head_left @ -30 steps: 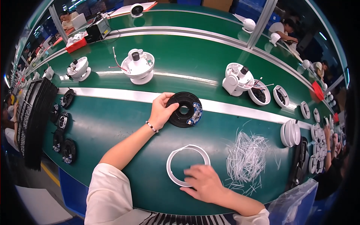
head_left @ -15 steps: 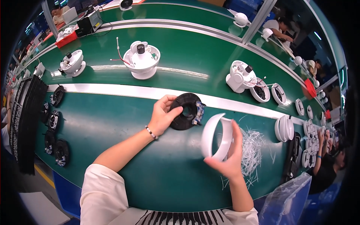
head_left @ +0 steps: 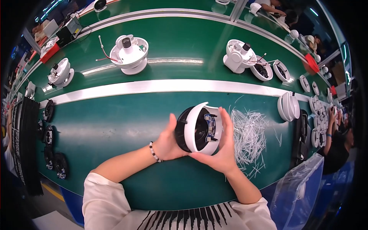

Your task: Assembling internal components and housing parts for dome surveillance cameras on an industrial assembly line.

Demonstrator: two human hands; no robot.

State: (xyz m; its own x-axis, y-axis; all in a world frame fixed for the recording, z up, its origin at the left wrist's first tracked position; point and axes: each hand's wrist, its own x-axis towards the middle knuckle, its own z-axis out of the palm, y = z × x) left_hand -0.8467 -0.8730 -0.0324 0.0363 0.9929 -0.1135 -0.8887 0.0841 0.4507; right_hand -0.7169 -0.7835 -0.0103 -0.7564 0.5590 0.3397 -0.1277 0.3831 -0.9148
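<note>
Toward the left end of the green bench (head_left: 103, 126) lay several black discs (head_left: 60, 165), none with a ring round it, so those looked unstarted to me. Right of them, the left hand (head_left: 168, 140) stood half open, its thumb raised clear; its fingers ran out of sight behind the held disc (head_left: 179, 134), and I could not tell how firmly they had it. That disc was mid-bench, between the two hands, standing on edge with its blue board (head_left: 210, 128) turned right. Round it, partly, went a white ring (head_left: 189, 132), the disc's left part sticking out; I judged the fit begun, not finished. The ring's open side faced right and a little up, with a gap at its far edge; being round, it had no real long axis, but its centre line ran roughly left to right. The right hand (head_left: 226, 149) was closed on the ring, thumb at the near rim, fingers along the right. Beyond lay a heap of white strips (head_left: 249, 134), then, farther right, stacked rings (head_left: 285, 109), seemingly waiting their turn.
</note>
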